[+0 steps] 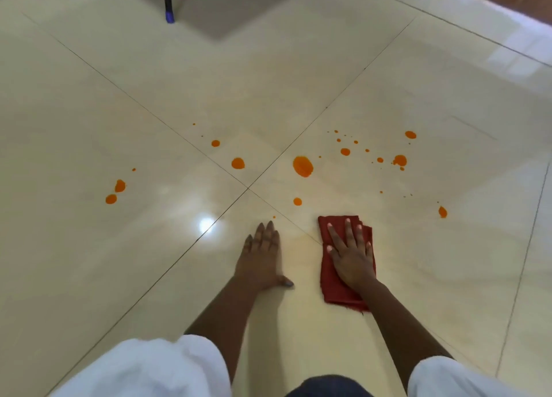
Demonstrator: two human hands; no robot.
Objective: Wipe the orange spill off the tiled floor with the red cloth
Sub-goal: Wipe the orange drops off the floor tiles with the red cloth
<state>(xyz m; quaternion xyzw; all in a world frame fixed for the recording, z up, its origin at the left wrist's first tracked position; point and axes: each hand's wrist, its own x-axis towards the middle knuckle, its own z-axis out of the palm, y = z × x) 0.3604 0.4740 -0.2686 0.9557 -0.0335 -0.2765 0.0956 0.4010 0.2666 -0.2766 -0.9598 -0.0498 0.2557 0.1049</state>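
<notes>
Head view, right hand (352, 259) flat on red cloth (334, 289)

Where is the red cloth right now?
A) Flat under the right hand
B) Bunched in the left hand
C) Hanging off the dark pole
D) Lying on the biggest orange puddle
A: the right hand lies spread flat on the red cloth, pressing it to the floor.

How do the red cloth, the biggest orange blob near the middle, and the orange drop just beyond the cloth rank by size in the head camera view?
1. Red cloth, clearly largest, though nearest the camera and partly under the right hand.
2. Biggest orange blob.
3. Small orange drop, which looks smallest even though it lies nearer than the blob.
</notes>
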